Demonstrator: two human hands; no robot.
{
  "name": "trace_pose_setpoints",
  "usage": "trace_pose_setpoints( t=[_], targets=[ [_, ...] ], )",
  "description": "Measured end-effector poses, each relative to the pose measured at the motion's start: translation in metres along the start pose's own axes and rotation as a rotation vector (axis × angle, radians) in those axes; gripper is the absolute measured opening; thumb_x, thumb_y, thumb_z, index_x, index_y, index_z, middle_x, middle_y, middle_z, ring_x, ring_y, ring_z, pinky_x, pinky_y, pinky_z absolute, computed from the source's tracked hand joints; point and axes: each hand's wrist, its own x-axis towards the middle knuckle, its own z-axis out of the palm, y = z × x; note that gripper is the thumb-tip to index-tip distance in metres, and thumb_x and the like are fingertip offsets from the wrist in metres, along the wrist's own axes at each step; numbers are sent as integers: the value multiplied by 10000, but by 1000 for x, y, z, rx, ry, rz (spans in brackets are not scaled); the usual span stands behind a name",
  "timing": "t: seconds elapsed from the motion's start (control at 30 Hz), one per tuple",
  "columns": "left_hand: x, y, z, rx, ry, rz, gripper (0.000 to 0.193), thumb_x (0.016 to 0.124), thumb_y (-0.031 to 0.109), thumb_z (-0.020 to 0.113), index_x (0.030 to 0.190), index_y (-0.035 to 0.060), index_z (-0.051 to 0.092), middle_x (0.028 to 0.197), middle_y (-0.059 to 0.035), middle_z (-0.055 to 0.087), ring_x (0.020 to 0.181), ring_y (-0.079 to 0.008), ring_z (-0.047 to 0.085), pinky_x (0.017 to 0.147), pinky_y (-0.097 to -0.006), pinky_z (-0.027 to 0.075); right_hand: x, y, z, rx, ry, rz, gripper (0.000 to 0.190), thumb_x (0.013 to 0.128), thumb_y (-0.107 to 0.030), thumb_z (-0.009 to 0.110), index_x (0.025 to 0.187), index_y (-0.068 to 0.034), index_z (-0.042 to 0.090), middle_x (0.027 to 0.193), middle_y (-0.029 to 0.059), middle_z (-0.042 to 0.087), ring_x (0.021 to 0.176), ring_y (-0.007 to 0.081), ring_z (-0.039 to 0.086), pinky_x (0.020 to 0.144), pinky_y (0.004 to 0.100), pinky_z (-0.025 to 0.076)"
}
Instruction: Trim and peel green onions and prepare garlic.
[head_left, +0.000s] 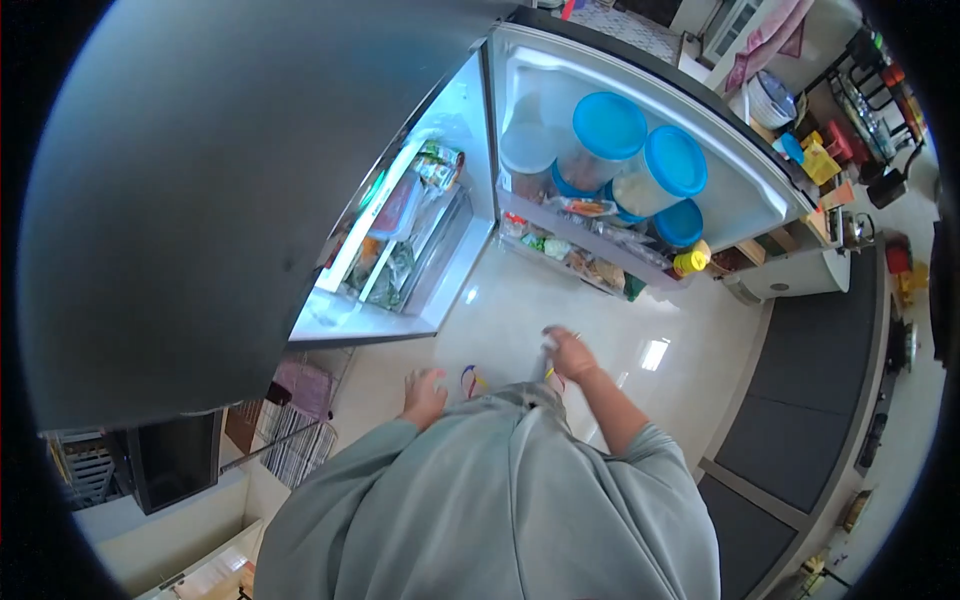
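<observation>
In the head view, my left hand hangs low in front of my body with nothing visible in it, its fingers apart. My right hand is stretched forward over the floor, its fingers bent; whether they are closed is unclear. Ahead of me the fridge's lower door stands wide open. Its upper shelf holds several clear jars with blue lids and a yellow-capped bottle. Packets and vegetables lie in the lower door shelf. Inside the lit compartment are a lidded plastic container, colourful packets and a drawer with greens.
The large grey upper fridge door covers the left side. Dark cabinets and a counter with cookware run along the right. A wire rack with a purple basket stands at lower left. The tiled floor shows between.
</observation>
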Motion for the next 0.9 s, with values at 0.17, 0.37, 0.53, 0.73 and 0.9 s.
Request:
trace_pose_setpoints(
  t=[0.17,0.37,0.53,0.73,0.9],
  targets=[
    [-17,-29,69,49,98,-62,310,704,146,595,1005,88,550,1054,-146,489,1065,-324,375,954,-442,262,74,42,76,-157,-358,75,390,860,-283,464,1169,-44,468,1191,171,494,1140,320,434,967,403,342],
    [-25,-45,150,-1,1,-39,290,752,204,568,1015,81,558,1064,-150,492,1088,-332,377,969,-485,234,195,130,129,-270,-88,154,374,875,-233,414,1187,-28,445,1227,172,464,1204,340,362,999,429,302],
    [-23,-45,201,-102,-46,-131,296,768,251,560,1031,114,561,1101,-126,494,1100,-328,378,974,-551,195,281,185,154,-233,330,5,298,872,-165,396,1111,-7,480,1147,208,490,1149,352,401,967,422,331],
    [-40,-56,236,-6,-167,-219,343,752,316,600,1071,195,563,1139,-95,488,1158,-312,341,1023,-566,117,341,203,158,-356,373,-20,233,856,-141,426,881,25,587,861,244,575,865,373,553,797,450,420],
    [-72,-65,283,-1215,103,-714,362,697,291,649,1047,225,585,1171,36,522,1173,-212,375,1027,-551,132,387,275,177,-1515,-19,-104,362,870,-209,408,1103,51,504,1122,242,517,1072,328,487,932,397,378]
  ],
)
